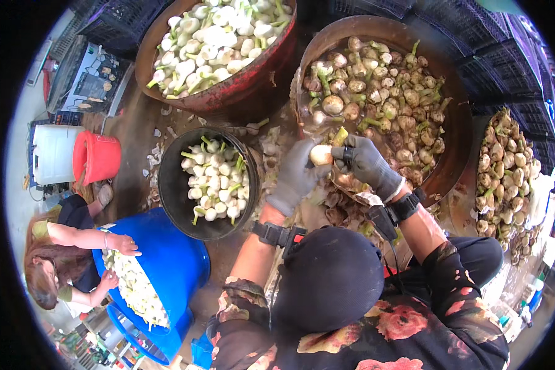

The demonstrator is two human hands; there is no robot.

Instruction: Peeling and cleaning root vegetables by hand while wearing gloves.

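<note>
My gloved left hand [297, 173] grips a pale garlic bulb [321, 155] with a cut green stem that points up and away. From the other side, my gloved right hand [372, 167] meets the bulb with its thumb and fingers. Something small and dark shows at the right fingers; what it is, I cannot tell. Both hands are above the near left rim of a large rusty tub [460, 111], where unpeeled, soil-stained garlic bulbs [388, 101] lie in water. Left of my hands stands a black bucket [171, 185] holding peeled white garlic bulbs [215, 180].
Loose skins [340, 208] lie below my hands. A red tub [259, 78] of white bulbs stands behind. Far left, a person [51, 259] reaches into a blue barrel [175, 263] of garlic. Unpeeled garlic [506, 175] is piled at right, near stacked dark crates [504, 69].
</note>
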